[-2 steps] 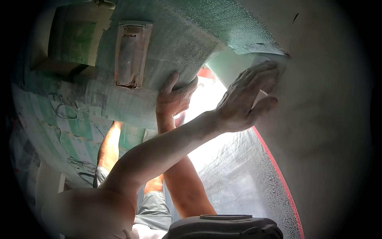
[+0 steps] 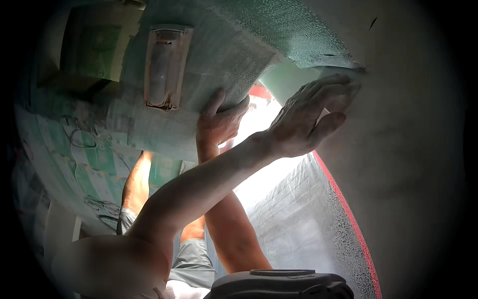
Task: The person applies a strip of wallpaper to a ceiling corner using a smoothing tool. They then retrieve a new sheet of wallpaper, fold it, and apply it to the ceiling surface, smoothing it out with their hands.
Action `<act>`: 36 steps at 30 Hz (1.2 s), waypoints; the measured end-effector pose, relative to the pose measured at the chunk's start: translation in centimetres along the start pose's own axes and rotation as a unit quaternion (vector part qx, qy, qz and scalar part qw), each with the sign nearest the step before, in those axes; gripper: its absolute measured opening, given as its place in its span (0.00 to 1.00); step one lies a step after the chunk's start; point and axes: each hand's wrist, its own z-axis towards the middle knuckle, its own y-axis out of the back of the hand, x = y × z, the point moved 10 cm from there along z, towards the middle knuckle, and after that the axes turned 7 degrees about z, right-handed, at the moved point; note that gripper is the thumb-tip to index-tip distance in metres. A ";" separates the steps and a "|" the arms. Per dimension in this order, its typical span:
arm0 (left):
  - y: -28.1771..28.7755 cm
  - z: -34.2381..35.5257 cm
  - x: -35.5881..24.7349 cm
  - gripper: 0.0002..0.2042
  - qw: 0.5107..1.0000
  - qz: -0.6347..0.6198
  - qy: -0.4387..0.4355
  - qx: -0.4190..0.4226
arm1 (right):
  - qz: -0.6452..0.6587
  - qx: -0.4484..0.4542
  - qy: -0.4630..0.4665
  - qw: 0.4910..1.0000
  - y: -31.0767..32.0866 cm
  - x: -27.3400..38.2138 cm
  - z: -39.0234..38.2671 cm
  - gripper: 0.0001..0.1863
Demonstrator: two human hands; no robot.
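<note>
My left arm crosses over my right one. My left hand point(image 2: 306, 117) lies against a smooth grey surface point(image 2: 398, 164), fingers stretched toward the upper right. A thin pale sheet point(image 2: 324, 115) shows in the gap between thumb and forefinger and seems pressed under the palm; most of it is hidden. My right hand point(image 2: 219, 122) grips the lower right edge of a rough, grey-green woven-textured panel point(image 2: 174, 127). Its thumb rests on the panel face, and the fingers bend over the edge beside the bright gap.
A framed oblong recess point(image 2: 167, 70) and a box-like opening point(image 2: 92, 50) are in the panel. Loose cables point(image 2: 102, 204) hang lower left. Translucent sheeting point(image 2: 289, 219) lies beyond a red-edged rim point(image 2: 343, 199). My legs and a dark rounded object point(image 2: 279, 285) are below.
My left hand has slid slightly up and to the right along the grey surface. My right hand keeps its place on the panel edge.
</note>
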 end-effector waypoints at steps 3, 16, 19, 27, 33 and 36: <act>-0.3 0.1 6.9 0.23 0.991 -0.004 0.131 0.014 | -0.023 -0.011 0.029 0.999 0.0 0.1 0.2 0.41; -1.2 -2.9 3.4 0.33 0.998 -0.013 0.059 0.035 | -0.023 -0.001 -0.023 0.999 0.0 -0.8 -0.2 0.41; -0.2 -1.8 2.9 0.34 0.999 -0.014 0.040 0.022 | -0.007 -0.019 0.016 1.000 -0.6 -0.1 -0.4 0.41; -0.5 -3.7 4.5 0.36 0.995 0.026 0.089 0.021 | -0.027 -0.033 0.033 0.999 -0.3 -0.5 -0.2 0.40; 0.3 1.2 7.1 0.33 0.990 0.026 0.135 0.038 | -0.023 -0.009 0.032 0.999 -0.5 0.7 -0.4 0.40; -0.2 -2.1 6.9 0.35 0.990 0.047 0.131 0.028 | 0.013 0.018 -0.006 1.000 -0.3 -0.1 -0.7 0.39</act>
